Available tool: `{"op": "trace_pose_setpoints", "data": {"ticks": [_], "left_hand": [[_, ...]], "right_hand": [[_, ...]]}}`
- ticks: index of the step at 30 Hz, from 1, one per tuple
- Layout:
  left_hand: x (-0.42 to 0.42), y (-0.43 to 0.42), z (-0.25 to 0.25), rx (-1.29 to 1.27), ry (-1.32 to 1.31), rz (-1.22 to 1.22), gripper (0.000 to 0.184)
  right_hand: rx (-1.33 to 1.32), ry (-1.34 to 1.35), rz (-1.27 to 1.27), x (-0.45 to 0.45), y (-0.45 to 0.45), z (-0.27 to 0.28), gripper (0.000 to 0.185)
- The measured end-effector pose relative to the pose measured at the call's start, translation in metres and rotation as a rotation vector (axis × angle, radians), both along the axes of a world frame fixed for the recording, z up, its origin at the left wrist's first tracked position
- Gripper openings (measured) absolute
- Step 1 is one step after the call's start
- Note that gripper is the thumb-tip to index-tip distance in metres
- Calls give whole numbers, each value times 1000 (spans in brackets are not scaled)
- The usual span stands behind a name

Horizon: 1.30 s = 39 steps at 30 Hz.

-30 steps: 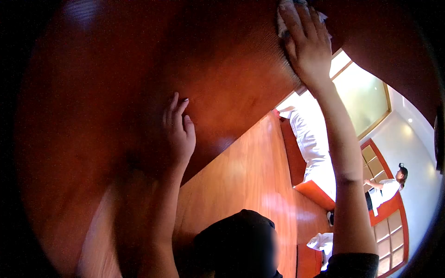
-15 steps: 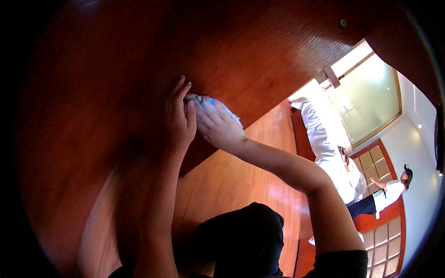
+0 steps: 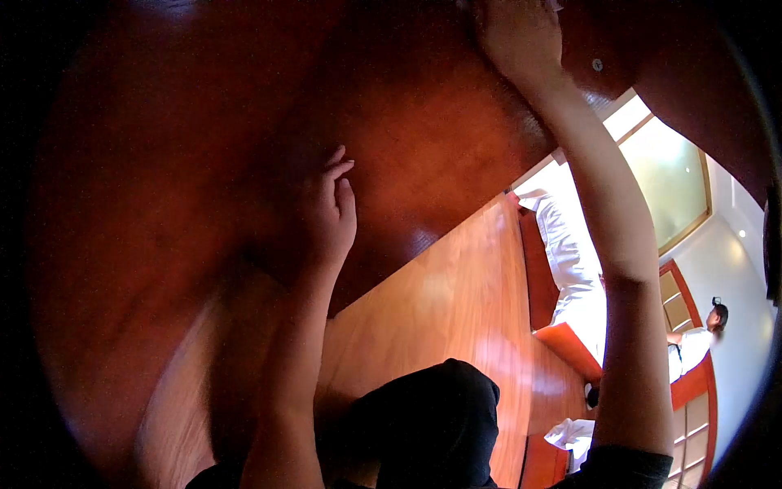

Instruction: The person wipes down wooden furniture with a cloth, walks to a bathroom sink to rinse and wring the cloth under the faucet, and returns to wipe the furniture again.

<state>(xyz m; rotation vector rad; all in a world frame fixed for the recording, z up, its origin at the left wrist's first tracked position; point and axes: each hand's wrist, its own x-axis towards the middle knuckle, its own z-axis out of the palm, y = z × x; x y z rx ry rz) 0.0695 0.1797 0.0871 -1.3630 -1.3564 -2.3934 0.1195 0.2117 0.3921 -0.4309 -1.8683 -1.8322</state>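
Observation:
A large dark red-brown wooden panel (image 3: 440, 122) fills the upper left of the view. Against it rests my left hand (image 3: 330, 204), its fingers apart and nothing seen in it. My right hand (image 3: 521, 41) is stretched up to the panel's top part, near the upper edge of the view. Its fingers are mostly cut off by the frame, and the cloth seen under it earlier is hidden, apart from perhaps a small pale bit beside the fingers.
Below lies a wooden floor (image 3: 432, 301), with my dark-clothed knee (image 3: 444, 416) over it. A bed with white bedding (image 3: 566, 244) stands to the right. Beyond it, a person in a white top (image 3: 692, 350) is near a red-framed door (image 3: 699, 416).
My right hand, with the cloth, came down beside my left hand and then swept back up to the top of the panel. My left hand shifted slightly right.

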Motion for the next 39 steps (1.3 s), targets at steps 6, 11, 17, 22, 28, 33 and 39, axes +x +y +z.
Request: {"op": "trace_pose_setpoints", "data": {"ticks": [6, 11, 17, 22, 28, 33, 39], "left_hand": [[-9, -28, -16, 30, 64, 105, 24], [-19, -46, -48, 42, -213, 196, 25], [-44, -63, -72, 0, -695, -18, 30], [-65, -92, -73, -99, -1009, -38, 23], [-60, -85, -98, -172, -806, 73, 25], [-53, -78, -115, -272, -517, 140, 28], [-64, -75, -126, -265, -499, 113, 25]], "right_hand": [[188, 142, -175, -53, -22, -53, 52], [-116, -67, -100, -69, -25, -167, 51], [-402, -360, -212, -66, -63, -278, 53], [-459, -611, -263, -71, -73, -347, 54], [-567, -482, -192, -73, -61, -306, 48], [-253, -108, -122, -73, -51, -178, 40], [-357, 266, 357, -102, -56, -83, 49]]}}
